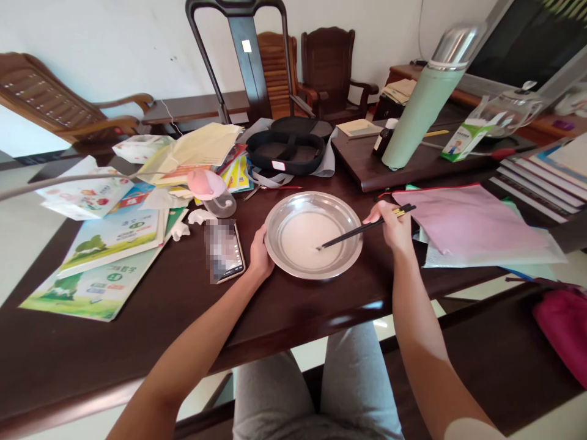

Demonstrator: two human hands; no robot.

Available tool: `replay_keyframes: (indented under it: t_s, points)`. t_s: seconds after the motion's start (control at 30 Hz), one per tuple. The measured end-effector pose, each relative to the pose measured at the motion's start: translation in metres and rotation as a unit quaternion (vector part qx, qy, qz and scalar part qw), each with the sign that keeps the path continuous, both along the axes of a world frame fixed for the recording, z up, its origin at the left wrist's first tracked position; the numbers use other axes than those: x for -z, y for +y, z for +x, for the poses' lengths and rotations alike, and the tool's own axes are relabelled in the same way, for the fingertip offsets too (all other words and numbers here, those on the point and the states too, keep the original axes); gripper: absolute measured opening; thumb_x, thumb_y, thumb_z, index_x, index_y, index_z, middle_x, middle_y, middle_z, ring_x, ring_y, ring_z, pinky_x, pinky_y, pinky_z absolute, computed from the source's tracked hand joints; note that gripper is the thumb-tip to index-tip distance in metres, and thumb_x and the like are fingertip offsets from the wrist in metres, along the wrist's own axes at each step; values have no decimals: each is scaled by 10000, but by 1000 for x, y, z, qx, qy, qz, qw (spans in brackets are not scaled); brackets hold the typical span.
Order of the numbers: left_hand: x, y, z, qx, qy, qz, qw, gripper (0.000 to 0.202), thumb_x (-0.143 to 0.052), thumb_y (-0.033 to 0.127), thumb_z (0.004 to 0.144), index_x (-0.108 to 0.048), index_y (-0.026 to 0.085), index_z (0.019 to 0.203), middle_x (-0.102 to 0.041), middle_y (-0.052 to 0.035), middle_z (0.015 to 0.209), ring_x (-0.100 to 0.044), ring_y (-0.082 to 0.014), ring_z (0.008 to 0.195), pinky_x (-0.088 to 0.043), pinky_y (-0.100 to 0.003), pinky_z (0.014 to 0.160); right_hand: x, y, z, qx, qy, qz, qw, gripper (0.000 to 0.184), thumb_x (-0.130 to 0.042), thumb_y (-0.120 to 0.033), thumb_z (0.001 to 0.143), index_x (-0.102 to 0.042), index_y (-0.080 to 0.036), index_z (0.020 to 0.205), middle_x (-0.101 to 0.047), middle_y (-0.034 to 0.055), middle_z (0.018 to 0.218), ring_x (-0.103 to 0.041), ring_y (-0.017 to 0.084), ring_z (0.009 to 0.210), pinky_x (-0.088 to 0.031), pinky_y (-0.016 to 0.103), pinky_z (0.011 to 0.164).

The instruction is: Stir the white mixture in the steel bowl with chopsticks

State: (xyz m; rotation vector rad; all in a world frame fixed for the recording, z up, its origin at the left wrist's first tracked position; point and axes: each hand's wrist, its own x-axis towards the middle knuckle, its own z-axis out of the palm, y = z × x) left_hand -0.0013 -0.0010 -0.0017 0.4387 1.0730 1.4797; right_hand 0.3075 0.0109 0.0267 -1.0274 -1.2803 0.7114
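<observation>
A round, shallow metal bowl [348, 260] stands on the dark wooden table, holding a smooth whitish liquid [307, 235]. My left hand [262, 253] grips the bowl's left rim, its fingers partly hidden beneath the edge. In my right hand [392, 225], closed around them, is a pair of black chopsticks [355, 232] with gold-coloured ends. Their tips dip into the liquid near the bowl's middle. Left of my left hand lies a phone [225, 250] with a blurred screen.
Notebooks [110, 244], tissue packs [87, 189] and a pink-topped bottle [208, 186] lie to the left. Behind the bowl sits a black strapped case [287, 153]. A tall green thermos [419, 110] stands back right, with a pink pouch [477, 217] nearer.
</observation>
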Motion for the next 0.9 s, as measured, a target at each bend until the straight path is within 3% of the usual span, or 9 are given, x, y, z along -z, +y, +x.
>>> replay_keyframes:
  t_s: [0.13, 0.33, 0.4, 0.6, 0.67, 0.8, 0.9]
  points:
    - [-2, 0, 1, -4, -7, -1, 1000, 330, -888, 496, 709, -715, 220, 758, -738, -10, 738, -776, -301, 1004, -610, -388, 958, -4, -3, -8, -85, -56, -16, 995, 583, -778, -801, 875, -757, -267, 643, -784, 38, 693, -782, 241, 709, -640, 392, 752]
    - [-3, 0, 1, -9, -2, -4, 1000, 291, -867, 470, 730, -711, 224, 732, -751, -6, 738, -776, -290, 976, -619, -374, 920, 1, 4, 1, 45, 1, 8, 999, 594, -763, -774, 905, -687, -269, 601, -730, 14, 599, -747, 226, 626, -642, 401, 766]
    - [-2, 0, 1, -8, -1, -6, 1000, 290, -864, 473, 739, -712, 226, 738, -753, -4, 739, -777, -291, 981, -619, -373, 910, 2, 4, 4, 51, 24, 12, 998, 613, -753, -768, 916, -661, -269, 572, -693, 11, 554, -728, 224, 587, -633, 398, 724]
    - [0, 1, 0, -9, 7, -6, 1000, 329, -883, 501, 726, -704, 226, 748, -762, -5, 766, -774, -281, 960, -621, -377, 922, -3, -3, -7, -78, -44, -9, 996, 573, -776, -773, 900, -747, -261, 644, -772, 40, 677, -780, 249, 696, -640, 403, 745]
    - [0, 1, 1, -12, 8, -4, 1000, 328, -889, 496, 720, -696, 232, 733, -754, 2, 751, -772, -275, 942, -623, -373, 915, -3, -2, -8, -62, -47, -1, 997, 554, -785, -771, 895, -762, -267, 667, -779, 30, 687, -779, 241, 700, -642, 406, 783]
    - [-2, 0, 1, -12, 5, -4, 1000, 320, -889, 491, 716, -699, 235, 737, -748, 2, 741, -776, -283, 953, -623, -376, 912, 1, 3, 1, 41, 1, 12, 999, 582, -761, -757, 925, -704, -275, 603, -721, 4, 594, -738, 217, 619, -633, 404, 781]
    - [-3, -1, 1, -7, 5, -4, 1000, 324, -887, 498, 713, -702, 234, 752, -743, -1, 742, -777, -295, 983, -620, -383, 923, 2, 2, 3, 31, 16, 1, 999, 621, -757, -787, 904, -662, -279, 559, -688, 9, 555, -721, 224, 594, -627, 405, 726]
